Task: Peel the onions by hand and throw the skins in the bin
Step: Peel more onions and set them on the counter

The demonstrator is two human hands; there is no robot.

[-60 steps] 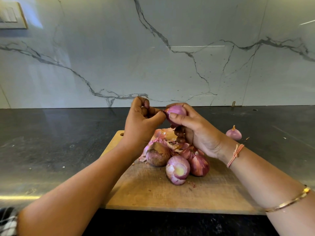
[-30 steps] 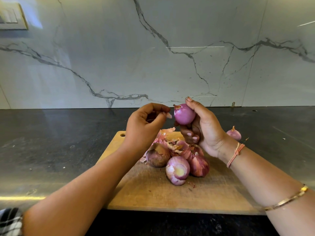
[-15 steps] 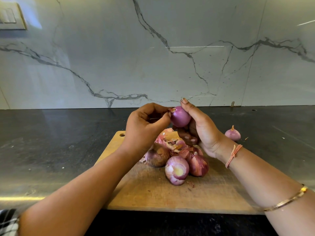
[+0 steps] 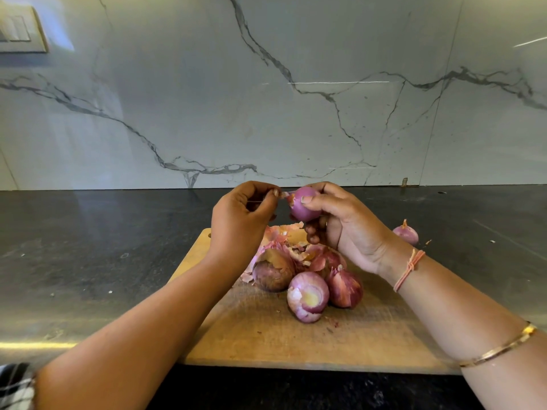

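My right hand (image 4: pixel 343 223) grips a small purple onion (image 4: pixel 302 208) above the wooden cutting board (image 4: pixel 296 338). My left hand (image 4: pixel 242 220) pinches a thin strip of skin (image 4: pixel 284 195) at the onion's top left. On the board below lie three onions: a brownish one (image 4: pixel 270 275), a partly peeled one (image 4: pixel 307 295) and a reddish one (image 4: pixel 344 287). A heap of loose pink skins (image 4: pixel 291 241) lies behind them. No bin is in view.
Another small onion (image 4: pixel 406 233) sits on the dark countertop (image 4: pixel 88 247) to the right of the board. A marble wall (image 4: pixel 266 99) rises behind the counter. A wall switch plate (image 4: pixel 17 31) is at top left.
My right hand has turned the onion slightly and my left hand has pulled a strip of skin a little away from its top. The onions on the board have not moved.
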